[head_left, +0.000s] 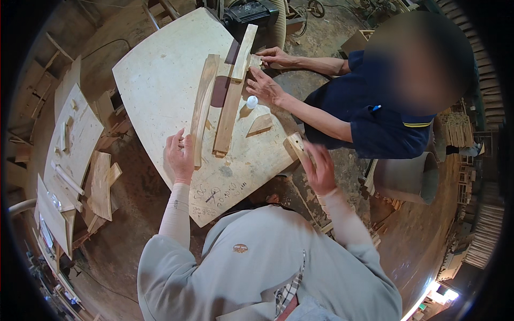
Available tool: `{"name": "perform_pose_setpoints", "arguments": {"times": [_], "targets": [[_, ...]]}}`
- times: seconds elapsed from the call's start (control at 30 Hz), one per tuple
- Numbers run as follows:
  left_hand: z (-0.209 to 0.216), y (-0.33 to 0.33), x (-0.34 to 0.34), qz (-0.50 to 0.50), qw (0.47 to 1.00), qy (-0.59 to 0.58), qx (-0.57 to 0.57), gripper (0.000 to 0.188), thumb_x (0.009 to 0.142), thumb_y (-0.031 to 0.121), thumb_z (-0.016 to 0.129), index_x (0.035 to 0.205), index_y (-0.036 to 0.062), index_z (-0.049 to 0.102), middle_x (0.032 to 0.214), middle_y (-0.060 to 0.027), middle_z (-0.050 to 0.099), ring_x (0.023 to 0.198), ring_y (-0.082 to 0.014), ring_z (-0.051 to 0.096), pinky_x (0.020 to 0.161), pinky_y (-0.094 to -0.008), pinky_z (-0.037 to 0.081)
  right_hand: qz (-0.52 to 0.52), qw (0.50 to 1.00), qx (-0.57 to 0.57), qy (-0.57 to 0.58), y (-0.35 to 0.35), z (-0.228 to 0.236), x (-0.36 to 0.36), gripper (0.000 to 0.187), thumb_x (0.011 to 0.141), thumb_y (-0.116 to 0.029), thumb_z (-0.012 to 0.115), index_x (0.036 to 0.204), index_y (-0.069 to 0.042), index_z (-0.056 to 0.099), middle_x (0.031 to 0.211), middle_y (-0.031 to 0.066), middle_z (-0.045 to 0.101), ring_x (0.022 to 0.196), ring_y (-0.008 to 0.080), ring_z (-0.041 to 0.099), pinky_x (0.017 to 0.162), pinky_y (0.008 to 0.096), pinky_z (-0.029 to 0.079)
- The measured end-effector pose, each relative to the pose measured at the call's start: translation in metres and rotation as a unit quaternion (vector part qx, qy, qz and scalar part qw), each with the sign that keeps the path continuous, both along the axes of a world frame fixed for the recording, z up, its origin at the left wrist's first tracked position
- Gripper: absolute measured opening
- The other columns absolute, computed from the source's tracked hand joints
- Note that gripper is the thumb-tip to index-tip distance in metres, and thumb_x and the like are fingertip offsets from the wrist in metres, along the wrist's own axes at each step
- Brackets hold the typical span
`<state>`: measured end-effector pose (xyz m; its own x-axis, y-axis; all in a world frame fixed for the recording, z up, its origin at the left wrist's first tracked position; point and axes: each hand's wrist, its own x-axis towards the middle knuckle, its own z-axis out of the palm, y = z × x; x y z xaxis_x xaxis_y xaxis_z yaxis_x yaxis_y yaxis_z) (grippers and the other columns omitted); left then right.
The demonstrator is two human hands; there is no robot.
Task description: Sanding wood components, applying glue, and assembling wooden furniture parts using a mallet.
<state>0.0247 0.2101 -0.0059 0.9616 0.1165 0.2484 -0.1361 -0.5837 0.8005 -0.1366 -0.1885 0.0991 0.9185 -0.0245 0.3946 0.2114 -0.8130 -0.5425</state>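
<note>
My left hand (180,155) lies on the pale board (155,80), its fingers extended beside the near end of a curved wooden strip (204,109). The thumb side touches or nearly touches that strip. At the board's right edge, my right hand (320,167), blurred by motion, grips a narrow wooden piece (296,143) with a dark hole near its tip. Between my hands rests a second wooden bar (230,117), with a lighter wooden piece (244,51) against its far end. A co-worker's two hands hold a small wooden block (255,61) beside that lighter piece.
The co-worker (342,107) stands at the right of the board. A wooden wedge (260,125) and a white round cap (252,101) sit near the bar. A dark motor (249,16) is at the far edge. Wood offcuts (100,184) lie to the left.
</note>
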Motion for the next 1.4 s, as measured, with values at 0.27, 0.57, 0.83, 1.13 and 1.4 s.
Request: {"name": "perform_pose_setpoints", "arguments": {"times": [0.27,0.57,0.83,1.13,1.4], "targets": [[-0.007,-0.001,0.003,-0.009,1.000,-0.005,-0.028,0.038,0.108,0.030,0.073,0.135,0.0033,0.076,0.107,-0.0045,0.063,0.085,-0.0144,0.058,0.075,-0.0304,0.049,0.005,0.999,-0.042,0.006,-0.033,-0.002,0.258,0.031,0.112,-0.017,0.055,0.137,-0.006,0.070,0.126,0.0193,0.075,0.120,0.0408,0.070,0.102,0.0470,0.055],[-0.017,0.006,0.002,-0.011,1.000,-0.022,-0.013,0.041,0.111,0.032,0.072,0.137,0.0005,0.074,0.111,-0.0047,0.062,0.084,-0.0136,0.056,0.074,-0.0286,0.049,0.141,0.964,-0.067,0.214,-0.036,-0.055,0.350,0.032,0.110,-0.015,0.050,0.129,-0.005,0.075,0.130,0.0185,0.077,0.122,0.0377,0.073,0.103,0.0468,0.056],[-0.014,0.006,0.001,-0.016,0.999,-0.009,-0.030,0.040,0.111,0.030,0.071,0.137,-0.0007,0.074,0.115,-0.0057,0.063,0.085,-0.0133,0.055,0.075,-0.0290,0.049,0.135,0.971,-0.119,0.156,-0.034,-0.052,0.333,0.034,0.105,-0.021,0.057,0.130,-0.009,0.076,0.132,0.0175,0.077,0.122,0.0368,0.073,0.103,0.0470,0.057],[-0.008,0.006,-0.003,-0.005,1.000,-0.001,-0.027,0.036,0.110,0.025,0.072,0.136,0.0014,0.074,0.114,-0.0061,0.065,0.087,-0.0158,0.058,0.079,-0.0316,0.050,0.114,0.977,-0.117,0.133,-0.025,-0.041,0.328,0.033,0.104,-0.019,0.057,0.130,-0.011,0.077,0.145,0.0143,0.072,0.134,0.0344,0.068,0.109,0.0456,0.055],[0.000,-0.007,0.002,-0.020,1.000,-0.008,-0.002,0.033,0.109,0.015,0.064,0.136,-0.0019,0.073,0.110,-0.0095,0.065,0.091,-0.0210,0.063,0.079,-0.0343,0.052,0.030,0.999,-0.006,-0.036,-0.027,-0.038,0.326,0.022,0.090,-0.013,0.069,0.107,-0.012,0.083,0.117,0.0067,0.078,0.119,0.0297,0.070,0.104,0.0447,0.057]]}}
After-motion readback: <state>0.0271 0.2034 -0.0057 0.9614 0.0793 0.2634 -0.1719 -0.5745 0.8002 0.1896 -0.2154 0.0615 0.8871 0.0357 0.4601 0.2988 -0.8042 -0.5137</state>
